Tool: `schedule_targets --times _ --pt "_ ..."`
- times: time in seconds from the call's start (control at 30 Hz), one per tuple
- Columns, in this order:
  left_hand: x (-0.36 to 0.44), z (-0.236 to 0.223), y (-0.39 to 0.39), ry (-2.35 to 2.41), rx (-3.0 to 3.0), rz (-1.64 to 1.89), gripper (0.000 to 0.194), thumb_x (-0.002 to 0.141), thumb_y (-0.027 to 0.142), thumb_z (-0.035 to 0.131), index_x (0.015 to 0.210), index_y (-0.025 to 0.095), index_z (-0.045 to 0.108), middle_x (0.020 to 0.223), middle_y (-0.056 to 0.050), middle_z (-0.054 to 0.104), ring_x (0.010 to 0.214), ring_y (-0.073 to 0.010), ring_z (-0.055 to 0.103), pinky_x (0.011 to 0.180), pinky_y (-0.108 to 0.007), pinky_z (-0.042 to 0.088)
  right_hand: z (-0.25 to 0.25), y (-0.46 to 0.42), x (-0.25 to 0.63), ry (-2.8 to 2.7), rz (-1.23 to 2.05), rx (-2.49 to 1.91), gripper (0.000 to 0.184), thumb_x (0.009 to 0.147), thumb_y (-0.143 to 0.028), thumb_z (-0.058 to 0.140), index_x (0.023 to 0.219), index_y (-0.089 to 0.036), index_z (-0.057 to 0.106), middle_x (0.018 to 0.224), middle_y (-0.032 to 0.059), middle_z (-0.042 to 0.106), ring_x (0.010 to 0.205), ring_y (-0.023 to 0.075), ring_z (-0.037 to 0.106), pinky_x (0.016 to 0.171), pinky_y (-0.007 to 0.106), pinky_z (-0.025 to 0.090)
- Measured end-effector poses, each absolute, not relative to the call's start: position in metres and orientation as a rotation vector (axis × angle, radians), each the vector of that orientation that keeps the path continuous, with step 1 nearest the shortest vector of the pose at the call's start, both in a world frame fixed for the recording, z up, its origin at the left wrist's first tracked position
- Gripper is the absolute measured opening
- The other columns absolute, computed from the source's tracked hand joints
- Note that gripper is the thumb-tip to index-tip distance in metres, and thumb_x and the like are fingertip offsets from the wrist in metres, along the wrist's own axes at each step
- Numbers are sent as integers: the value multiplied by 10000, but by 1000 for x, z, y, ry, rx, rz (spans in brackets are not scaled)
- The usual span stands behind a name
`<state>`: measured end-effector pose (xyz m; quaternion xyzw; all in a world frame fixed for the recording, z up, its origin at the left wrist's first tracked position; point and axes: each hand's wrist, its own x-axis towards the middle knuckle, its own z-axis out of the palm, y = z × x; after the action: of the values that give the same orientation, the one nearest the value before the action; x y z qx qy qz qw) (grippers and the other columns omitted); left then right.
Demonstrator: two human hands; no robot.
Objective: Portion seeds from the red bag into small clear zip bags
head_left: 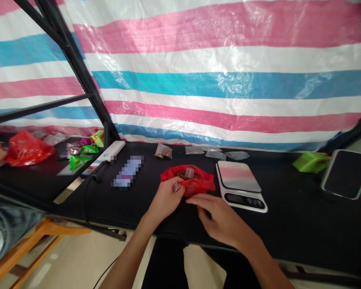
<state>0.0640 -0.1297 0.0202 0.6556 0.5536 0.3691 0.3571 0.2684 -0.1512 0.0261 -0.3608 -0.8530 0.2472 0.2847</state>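
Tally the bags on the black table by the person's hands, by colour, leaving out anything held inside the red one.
Red: 1, the red plastic bag gripped by the left hand
Clear: 5, one clear bag holding brown pieces and four flat clear bags, which partly overlap
Total: 6

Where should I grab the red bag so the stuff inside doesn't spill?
Grip the red bag by its puffed right end, coming from the right side. The top looks open, with brown bits showing, so pinching the side seems safer than squeezing the middle. The left hand sits at the left end, leaving the right end free.
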Motion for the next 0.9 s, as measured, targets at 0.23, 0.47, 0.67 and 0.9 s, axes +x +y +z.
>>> schedule_targets --times 0.23,0.47,0.67,0.9 --pt "56 17 -129 1397 1669 945 243 903 308 531 899 169 730 697 4 658 615 -137 580 587 -227 427 3 -161 254 -2435 639 -1061 532 963 -125 485 1474 -244 574 1484 75 599 1398 244 543 1203 442 434" --pt "50 19 -129 1423 1658 942 255 901 312 538 964 176 745 697 4 671 632 -147 605 604 -233 439 18 -193 265 -2561 804 -1004 680 936 -97 508 1574 -314 421 1628 12 377 1503 262 383 1264 484 342" --pt "54 25 -132 1400 1704 888 244 919 308 546 979 186 748 717 2 687 641 -149 613 619 -242 426 24 -228 302 -2530 1029 -928 660 943 -106 515 1488 -477 503 1473 -58 599 1383 202 556 1159 369 498" --pt "56 44 -157 1318 1811 725 236 959 323 543 914 196 736 812 -1 730 725 -158 638 650 -244 420 -20 -263 369 -2023 805 -1299 316 1002 -263 543 1239 -321 744 1265 63 746 1190 251 707 1030 347 581"
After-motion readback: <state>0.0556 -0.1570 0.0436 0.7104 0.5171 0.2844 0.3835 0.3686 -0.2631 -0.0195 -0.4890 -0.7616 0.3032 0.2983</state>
